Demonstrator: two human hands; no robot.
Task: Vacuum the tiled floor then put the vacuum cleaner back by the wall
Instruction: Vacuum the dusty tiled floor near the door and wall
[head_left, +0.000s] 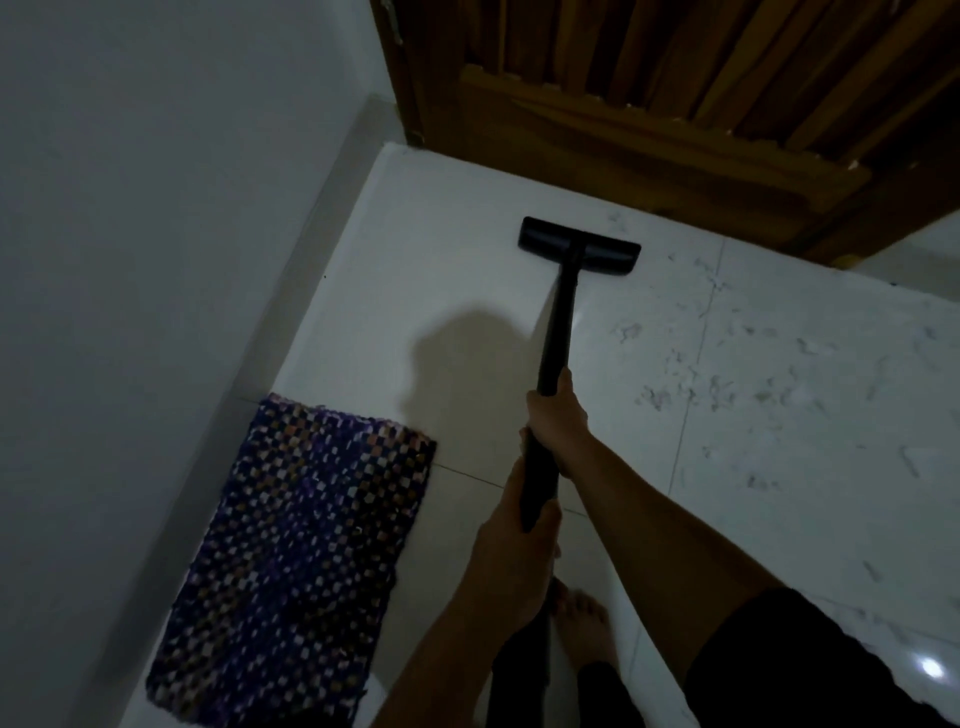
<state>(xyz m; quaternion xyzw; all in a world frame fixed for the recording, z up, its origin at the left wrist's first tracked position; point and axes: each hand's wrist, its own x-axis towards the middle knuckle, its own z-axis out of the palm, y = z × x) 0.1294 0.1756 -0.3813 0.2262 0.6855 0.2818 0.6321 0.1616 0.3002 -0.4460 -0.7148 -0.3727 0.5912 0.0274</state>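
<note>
A black vacuum wand (558, 322) runs from my hands forward to its flat black floor head (579, 244), which rests on the white tiled floor (779, 415) close to a wooden door. My right hand (558, 415) grips the wand higher along the tube. My left hand (519, 525) grips it lower, nearer my body. The rest of the vacuum cleaner is hidden below my arms. Grey dust and fluff lie scattered on the tiles to the right of the wand.
A purple checked woven mat (291, 561) lies on the floor at the left, along the grey wall (130, 260). A brown wooden door (649, 104) closes off the far side. My bare foot (582, 623) stands just behind the wand.
</note>
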